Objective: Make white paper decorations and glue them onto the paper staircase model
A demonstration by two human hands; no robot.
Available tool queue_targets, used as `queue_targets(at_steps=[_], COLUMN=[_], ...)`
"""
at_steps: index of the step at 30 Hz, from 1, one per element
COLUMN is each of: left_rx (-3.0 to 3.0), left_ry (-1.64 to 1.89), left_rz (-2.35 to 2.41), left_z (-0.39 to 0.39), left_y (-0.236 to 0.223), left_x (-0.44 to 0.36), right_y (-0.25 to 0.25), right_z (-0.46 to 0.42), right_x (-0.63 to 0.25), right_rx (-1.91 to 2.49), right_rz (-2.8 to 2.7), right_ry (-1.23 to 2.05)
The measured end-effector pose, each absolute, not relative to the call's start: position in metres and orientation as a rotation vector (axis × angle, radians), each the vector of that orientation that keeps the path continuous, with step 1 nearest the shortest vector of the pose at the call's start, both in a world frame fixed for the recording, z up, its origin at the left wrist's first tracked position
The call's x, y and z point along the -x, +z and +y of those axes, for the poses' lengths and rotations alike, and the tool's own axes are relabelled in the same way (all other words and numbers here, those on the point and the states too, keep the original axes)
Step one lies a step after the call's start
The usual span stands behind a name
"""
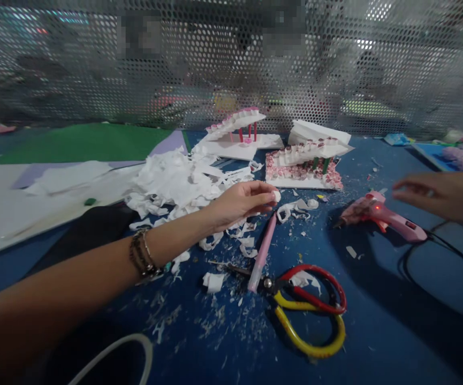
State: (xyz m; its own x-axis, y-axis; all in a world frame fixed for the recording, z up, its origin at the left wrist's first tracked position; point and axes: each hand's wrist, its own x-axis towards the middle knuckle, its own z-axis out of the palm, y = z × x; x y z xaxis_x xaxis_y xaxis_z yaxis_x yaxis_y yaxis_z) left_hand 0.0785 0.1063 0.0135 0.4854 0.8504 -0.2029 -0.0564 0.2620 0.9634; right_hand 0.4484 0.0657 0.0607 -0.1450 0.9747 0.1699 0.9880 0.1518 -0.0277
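My left hand (241,202) reaches out over the blue table (392,321) and pinches a small white paper roll (276,196) between thumb and fingertips. It hovers just right of a heap of white paper scraps (175,184). My right hand (442,193) comes in from the right edge, blurred, fingers stretched out, just above and right of a pink glue gun (379,213) whose red light is on. It holds nothing. Two white paper stair models, one with red posts (237,128) and one with green posts (305,160), stand behind.
Scissors with red and yellow handles (309,310) and a pink pen-like tool (262,251) lie near the front. The glue gun's black cord (448,251) loops at right. White, green and lilac sheets (54,166) lie at left. A perforated metal screen (231,64) closes the back.
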Motion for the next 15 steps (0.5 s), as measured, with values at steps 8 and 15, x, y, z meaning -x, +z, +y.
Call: queue_targets(at_steps=[8, 15], left_rx=[-1.428, -2.013], left_ry=[0.785, 0.649], left_rz=[0.965, 0.924], left_z=[0.137, 0.162], left_y=[0.024, 0.022], left_x=[-0.092, -0.109], right_y=[0.089, 0.07], right_z=[0.123, 0.167], right_x=[-0.369, -0.365], right_rx=[1.344, 1.355], right_rz=[-2.526, -2.619], right_ry=[-0.543, -0.435])
